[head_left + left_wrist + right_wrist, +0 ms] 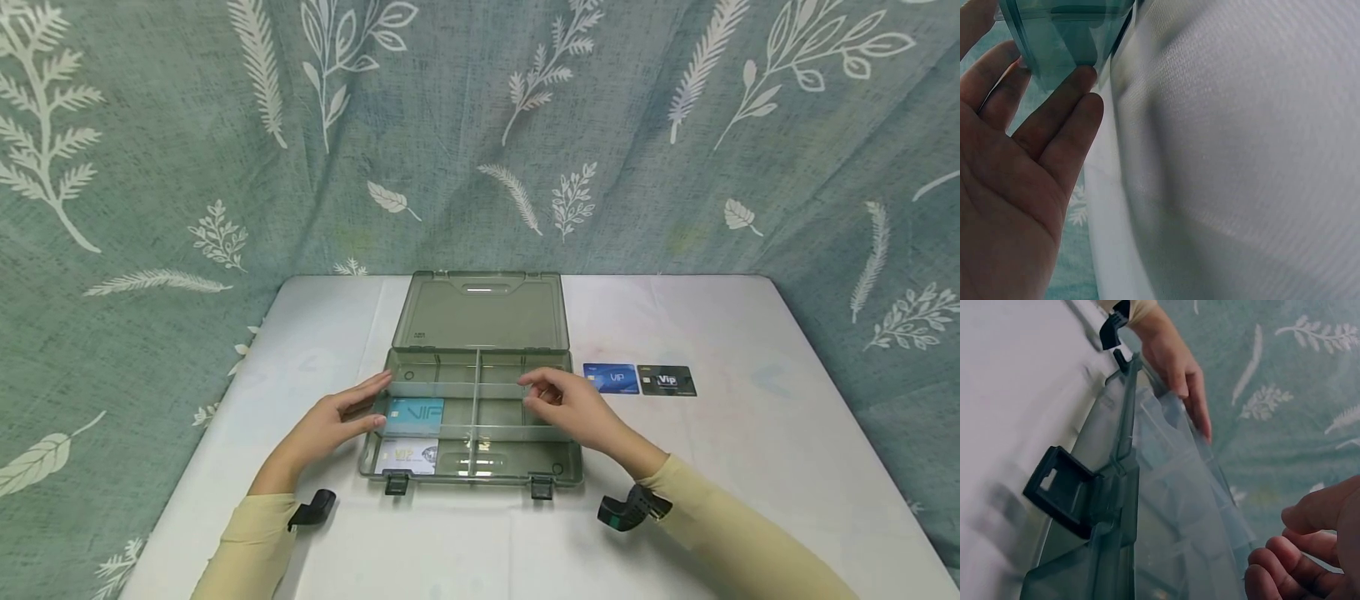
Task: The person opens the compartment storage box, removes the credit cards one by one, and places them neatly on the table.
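Observation:
A translucent grey-green divider box (525, 479) lies with its lid (480, 317) folded back. My left hand (326, 429) touches the box's left side with extended fingers; the left wrist view shows these fingers (1063, 112) against the wall. Over the right-hand compartments hovers my right hand (573, 408), its fingers loosely bent and nothing seen between them in the right wrist view. A light blue VIP card (415, 416) lies in the middle left compartment. The front left one holds a white card (407, 456). Clear dividers (475, 417) split the box.
Right of the box, a blue VIP card (611, 378) and a black Vip card (667, 381) lie side by side on the white-covered table (750, 483). Two dark latches (542, 487) stick out from the box's front edge. A leaf-patterned green curtain (465, 125) hangs behind.

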`<state>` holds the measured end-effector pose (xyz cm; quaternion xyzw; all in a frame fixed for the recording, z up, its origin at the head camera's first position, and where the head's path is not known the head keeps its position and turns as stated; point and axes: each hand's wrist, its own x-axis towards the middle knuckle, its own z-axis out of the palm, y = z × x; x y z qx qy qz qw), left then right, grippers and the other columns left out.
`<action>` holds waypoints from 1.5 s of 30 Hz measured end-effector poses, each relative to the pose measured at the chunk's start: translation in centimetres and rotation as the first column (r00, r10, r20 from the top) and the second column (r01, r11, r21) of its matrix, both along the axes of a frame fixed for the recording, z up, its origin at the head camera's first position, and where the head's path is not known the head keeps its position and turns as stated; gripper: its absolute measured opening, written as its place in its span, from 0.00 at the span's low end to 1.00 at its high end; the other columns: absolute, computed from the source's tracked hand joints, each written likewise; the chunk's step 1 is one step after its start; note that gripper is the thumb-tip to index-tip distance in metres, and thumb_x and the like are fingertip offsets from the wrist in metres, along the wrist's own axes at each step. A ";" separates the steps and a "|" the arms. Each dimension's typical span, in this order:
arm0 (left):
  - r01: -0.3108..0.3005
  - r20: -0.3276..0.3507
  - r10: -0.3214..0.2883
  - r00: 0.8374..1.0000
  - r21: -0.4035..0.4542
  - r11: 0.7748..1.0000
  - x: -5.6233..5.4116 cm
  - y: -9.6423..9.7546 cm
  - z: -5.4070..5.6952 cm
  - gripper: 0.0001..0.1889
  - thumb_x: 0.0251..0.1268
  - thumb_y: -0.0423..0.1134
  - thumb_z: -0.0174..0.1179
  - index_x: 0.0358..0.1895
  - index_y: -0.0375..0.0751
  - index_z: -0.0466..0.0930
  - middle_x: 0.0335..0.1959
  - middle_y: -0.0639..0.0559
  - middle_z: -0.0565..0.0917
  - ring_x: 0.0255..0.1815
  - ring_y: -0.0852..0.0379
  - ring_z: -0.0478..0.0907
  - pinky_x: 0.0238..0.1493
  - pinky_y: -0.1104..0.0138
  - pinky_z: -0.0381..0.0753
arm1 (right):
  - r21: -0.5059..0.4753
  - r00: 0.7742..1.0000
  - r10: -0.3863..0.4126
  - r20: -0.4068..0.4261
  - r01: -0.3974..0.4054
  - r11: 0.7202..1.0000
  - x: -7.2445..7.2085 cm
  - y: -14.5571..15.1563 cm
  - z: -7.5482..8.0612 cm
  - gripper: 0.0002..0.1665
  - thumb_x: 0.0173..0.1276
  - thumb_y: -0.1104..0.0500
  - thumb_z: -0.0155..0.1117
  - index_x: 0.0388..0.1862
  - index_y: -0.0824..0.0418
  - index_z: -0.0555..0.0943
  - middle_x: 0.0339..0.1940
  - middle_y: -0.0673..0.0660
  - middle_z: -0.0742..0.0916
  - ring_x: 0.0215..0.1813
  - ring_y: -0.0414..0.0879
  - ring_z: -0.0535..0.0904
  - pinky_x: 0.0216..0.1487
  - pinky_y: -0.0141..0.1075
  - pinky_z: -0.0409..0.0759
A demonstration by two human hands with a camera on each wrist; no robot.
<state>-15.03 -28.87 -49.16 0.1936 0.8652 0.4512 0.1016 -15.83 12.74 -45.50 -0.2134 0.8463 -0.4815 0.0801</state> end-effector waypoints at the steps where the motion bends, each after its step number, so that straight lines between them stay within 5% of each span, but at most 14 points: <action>1: 0.002 -0.004 -0.002 1.000 0.002 1.000 0.0 0.0 0.0 0.35 0.71 0.44 0.66 0.78 0.45 0.65 0.81 0.56 0.60 0.81 0.49 0.55 0.70 0.82 0.60 | 0.000 1.000 0.003 -0.002 -0.003 1.000 -0.1 -0.2 0.0 0.16 0.73 0.58 0.67 0.57 0.58 0.84 0.37 0.48 0.85 0.36 0.41 0.79 0.34 0.34 0.81; 20: 0.012 -0.011 -0.012 1.000 0.004 1.000 -0.1 0.0 -0.1 0.34 0.71 0.42 0.66 0.78 0.43 0.65 0.81 0.54 0.60 0.81 0.49 0.54 0.70 0.81 0.60 | -0.008 0.996 0.079 0.034 -0.079 0.997 -2.0 -3.9 -0.3 0.18 0.74 0.57 0.65 0.61 0.58 0.83 0.40 0.47 0.85 0.40 0.41 0.81 0.39 0.35 0.81; 28: 0.014 -0.005 -0.014 1.000 0.018 1.000 0.0 0.1 0.0 0.35 0.71 0.42 0.66 0.78 0.42 0.65 0.81 0.53 0.59 0.81 0.48 0.54 0.71 0.81 0.61 | -0.057 0.976 0.179 0.125 -0.173 0.983 -2.4 -5.7 0.2 0.20 0.76 0.54 0.63 0.64 0.56 0.81 0.45 0.48 0.85 0.45 0.42 0.80 0.45 0.37 0.82; 36: 0.005 0.001 -0.005 1.000 0.015 1.000 -0.1 0.1 0.0 0.35 0.71 0.43 0.66 0.78 0.43 0.65 0.81 0.55 0.60 0.81 0.46 0.54 0.70 0.81 0.61 | -0.269 0.901 0.293 0.319 -0.210 0.940 -2.8 -7.5 0.5 0.26 0.76 0.59 0.63 0.71 0.61 0.75 0.58 0.65 0.82 0.57 0.57 0.82 0.60 0.45 0.84; 41: -0.002 0.006 0.002 1.000 0.016 1.000 -0.1 0.1 0.0 0.34 0.71 0.43 0.66 0.78 0.44 0.66 0.81 0.55 0.60 0.81 0.48 0.54 0.70 0.82 0.60 | -0.302 0.857 0.341 0.387 -0.232 0.925 -3.0 -8.7 1.0 0.29 0.77 0.59 0.62 0.73 0.65 0.71 0.64 0.69 0.80 0.62 0.62 0.80 0.66 0.49 0.80; 45: 0.005 0.000 -0.005 1.000 0.017 1.000 0.0 0.1 0.0 0.34 0.71 0.43 0.66 0.78 0.43 0.65 0.81 0.54 0.60 0.81 0.48 0.54 0.70 0.82 0.60 | -0.312 0.788 0.390 0.477 -0.263 0.913 -3.1 -9.3 1.5 0.34 0.78 0.55 0.61 0.77 0.67 0.66 0.70 0.68 0.76 0.67 0.61 0.77 0.69 0.47 0.76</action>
